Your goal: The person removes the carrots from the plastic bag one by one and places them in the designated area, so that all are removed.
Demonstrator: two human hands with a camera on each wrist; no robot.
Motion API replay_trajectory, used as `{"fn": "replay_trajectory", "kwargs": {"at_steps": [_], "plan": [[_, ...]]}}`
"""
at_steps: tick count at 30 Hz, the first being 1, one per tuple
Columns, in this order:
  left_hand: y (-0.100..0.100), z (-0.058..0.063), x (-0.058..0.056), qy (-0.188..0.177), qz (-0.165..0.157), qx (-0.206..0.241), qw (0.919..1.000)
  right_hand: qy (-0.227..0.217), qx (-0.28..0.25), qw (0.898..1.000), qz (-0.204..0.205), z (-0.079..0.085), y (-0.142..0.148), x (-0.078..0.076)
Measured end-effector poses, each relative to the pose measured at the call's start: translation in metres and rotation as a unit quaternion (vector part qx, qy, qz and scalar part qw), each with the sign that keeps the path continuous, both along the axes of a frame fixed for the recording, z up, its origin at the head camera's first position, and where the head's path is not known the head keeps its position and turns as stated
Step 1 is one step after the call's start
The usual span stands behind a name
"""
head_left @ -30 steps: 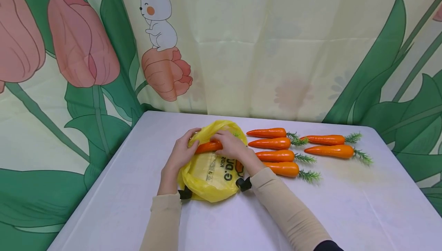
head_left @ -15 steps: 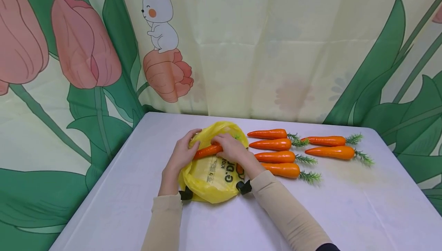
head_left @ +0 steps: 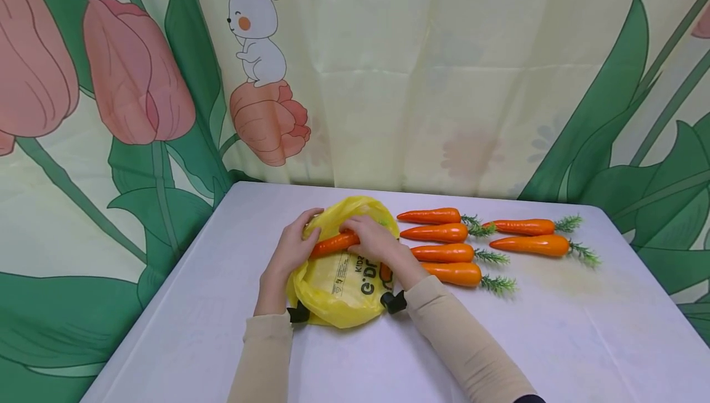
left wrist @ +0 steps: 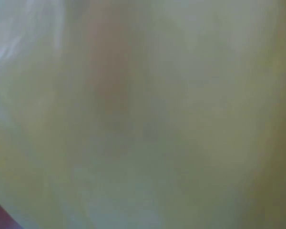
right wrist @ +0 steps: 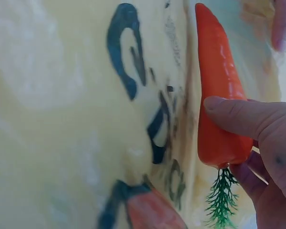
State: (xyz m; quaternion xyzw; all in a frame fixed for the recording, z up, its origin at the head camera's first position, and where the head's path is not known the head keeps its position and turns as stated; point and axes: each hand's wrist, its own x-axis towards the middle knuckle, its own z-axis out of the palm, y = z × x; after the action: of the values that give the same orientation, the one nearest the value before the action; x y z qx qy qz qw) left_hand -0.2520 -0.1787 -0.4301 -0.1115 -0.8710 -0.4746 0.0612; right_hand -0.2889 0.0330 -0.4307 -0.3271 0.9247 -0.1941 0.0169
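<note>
A yellow plastic bag [head_left: 335, 315] with dark printing lies on the white table, its mouth spread wide. At its left rim my left hand [head_left: 289, 248] grips the plastic, thumb on the inner side. My right hand [head_left: 379, 244] reaches into the mouth and holds an orange carrot [head_left: 334, 244] with feathery green leaves, its tip toward the left hand. Up close in the right wrist view, the thumb presses on the carrot [right wrist: 217, 86] near its leafy end, with fingers behind it. Blurred yellow plastic [left wrist: 190, 119] fills the left wrist view and hides the left fingers.
Right of the bag several carrots [head_left: 444, 252] lie in a column, leaves to the right. Two more carrots [head_left: 532, 244] lie farther right on the table [head_left: 554, 323]. A printed curtain [head_left: 377, 113] hangs behind the table's back edge.
The carrot in my right hand has tilted slightly, its tip now a little lower and nearer the bag's left wall. The left hand keeps its grip on the rim.
</note>
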Motion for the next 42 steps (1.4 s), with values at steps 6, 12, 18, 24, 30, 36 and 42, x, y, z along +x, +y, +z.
{"fn": "replay_trajectory", "kwargs": {"at_steps": [6,12,18,24,30,36,42], "plan": [[0.0,0.0,0.001,0.008,0.0,-0.004,1.0,0.02,0.003,1.0,0.002,0.009,0.007,0.002],[0.001,0.002,0.001,0.002,0.002,-0.001,1.0,0.023,0.01,0.999,-0.021,0.02,0.018,0.005],[0.002,0.002,0.0,0.008,-0.001,0.0,1.0,0.03,-0.008,0.999,-0.025,0.027,0.033,0.007],[0.001,-0.001,0.0,0.011,-0.005,0.005,0.9999,0.038,-0.019,0.999,-0.035,0.035,0.048,0.012],[0.001,-0.002,0.0,0.013,-0.002,0.004,0.9999,0.052,-0.029,0.997,-0.041,0.042,0.064,0.015],[0.001,-0.002,0.0,0.006,0.003,0.006,1.0,0.062,-0.041,0.996,-0.049,0.049,0.086,0.018],[0.002,-0.002,0.0,0.003,0.005,0.002,1.0,0.061,-0.055,0.995,-0.062,0.054,0.111,0.023]]}}
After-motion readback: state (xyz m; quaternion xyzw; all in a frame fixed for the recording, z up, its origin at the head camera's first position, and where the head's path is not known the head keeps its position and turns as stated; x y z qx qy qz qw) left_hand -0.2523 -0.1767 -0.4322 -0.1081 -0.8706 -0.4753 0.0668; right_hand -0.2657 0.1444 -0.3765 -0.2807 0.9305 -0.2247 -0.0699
